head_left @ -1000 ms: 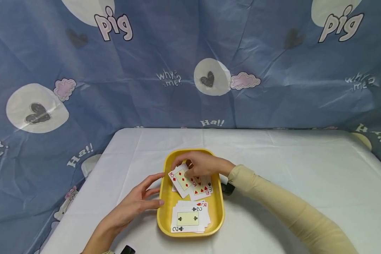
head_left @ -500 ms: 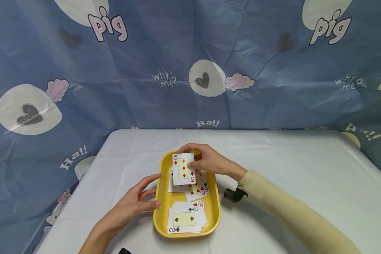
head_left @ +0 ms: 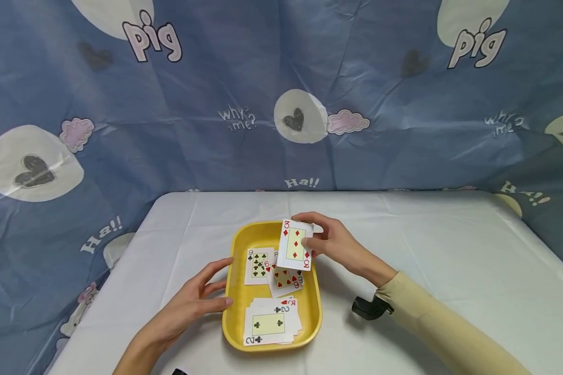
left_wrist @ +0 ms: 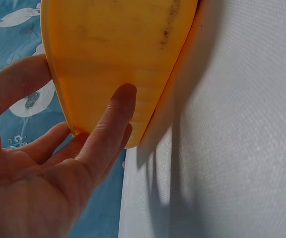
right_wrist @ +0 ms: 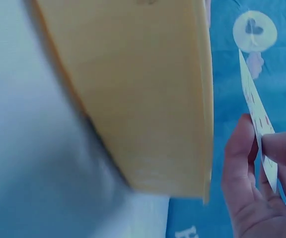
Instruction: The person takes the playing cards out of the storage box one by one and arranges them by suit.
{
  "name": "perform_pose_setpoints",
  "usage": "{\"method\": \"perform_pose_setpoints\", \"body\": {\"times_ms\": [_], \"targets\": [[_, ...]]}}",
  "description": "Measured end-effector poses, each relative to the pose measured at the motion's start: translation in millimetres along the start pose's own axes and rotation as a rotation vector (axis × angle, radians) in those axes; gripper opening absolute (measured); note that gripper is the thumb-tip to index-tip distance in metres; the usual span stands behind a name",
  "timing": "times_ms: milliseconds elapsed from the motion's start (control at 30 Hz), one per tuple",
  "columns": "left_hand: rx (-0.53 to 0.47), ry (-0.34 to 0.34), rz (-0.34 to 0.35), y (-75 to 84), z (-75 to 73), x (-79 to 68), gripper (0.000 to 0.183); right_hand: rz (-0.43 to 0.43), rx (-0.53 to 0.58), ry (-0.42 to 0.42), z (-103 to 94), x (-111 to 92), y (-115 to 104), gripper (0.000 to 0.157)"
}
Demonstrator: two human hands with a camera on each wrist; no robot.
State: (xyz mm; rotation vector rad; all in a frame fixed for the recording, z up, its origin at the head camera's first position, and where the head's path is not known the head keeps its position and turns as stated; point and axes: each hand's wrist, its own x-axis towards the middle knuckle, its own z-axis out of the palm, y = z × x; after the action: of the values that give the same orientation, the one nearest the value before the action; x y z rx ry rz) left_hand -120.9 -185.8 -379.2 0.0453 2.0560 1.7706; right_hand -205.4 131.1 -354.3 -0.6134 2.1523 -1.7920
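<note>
In the head view my right hand (head_left: 344,247) pinches a three of diamonds playing card (head_left: 294,245) between thumb and fingers, raised over the upper right of a yellow tray (head_left: 313,315). A bit of white shows behind the card; I cannot tell whether it is a second card. The right wrist view has the card edge-on, tilted. My left hand (head_left: 190,302) touches the tray's left side with spread, relaxed fingers. Inside lie a clubs card (head_left: 251,273), an overlapping six of hearts (head_left: 281,281) with another card partly hidden beneath it, and a pile topped by a two of clubs (head_left: 268,324).
The tray stands on a table with a white cloth (head_left: 431,250). Behind and to the left hangs a blue printed curtain (head_left: 206,67). A black wrist device (head_left: 370,308) sits under the right sleeve.
My right hand has lifted the three of diamonds from the tray and carried it right, uncovering the clubs card. The left hand stays at the tray's side. The view has shifted slightly.
</note>
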Motion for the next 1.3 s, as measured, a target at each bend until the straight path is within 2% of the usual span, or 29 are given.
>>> {"method": "perform_pose_setpoints", "body": {"times_ms": [233,367,500,633,900,1100,1300], "targets": [[-0.005,0.004,-0.005,-0.2,-0.3,0.1,0.077,0.036,0.055,0.089,-26.2,-20,10,0.049],[-0.009,-0.012,0.005,-0.6,-0.8,-0.3,0.077,0.056,0.032,0.138,-42.3,-27,18,0.050],[-0.009,-0.017,0.014,-0.8,-1.2,-0.7,0.076,0.094,-0.069,0.178,-54.5,-29,29,0.049],[-0.007,-0.013,0.010,-1.1,-1.3,-0.7,0.076,0.125,-0.220,0.183,-62.4,-28,42,0.046],[0.000,0.003,0.000,-1.9,-1.0,0.8,0.075,0.106,-0.371,0.091,-71.2,-24,63,0.040],[0.003,0.015,-0.013,-0.7,-0.6,1.5,0.075,0.086,-0.557,0.116,-72.1,-23,66,0.037],[0.012,0.014,-0.021,0.2,-0.6,2.3,0.075,0.102,-0.613,0.130,-70.6,-24,65,0.034]]}}
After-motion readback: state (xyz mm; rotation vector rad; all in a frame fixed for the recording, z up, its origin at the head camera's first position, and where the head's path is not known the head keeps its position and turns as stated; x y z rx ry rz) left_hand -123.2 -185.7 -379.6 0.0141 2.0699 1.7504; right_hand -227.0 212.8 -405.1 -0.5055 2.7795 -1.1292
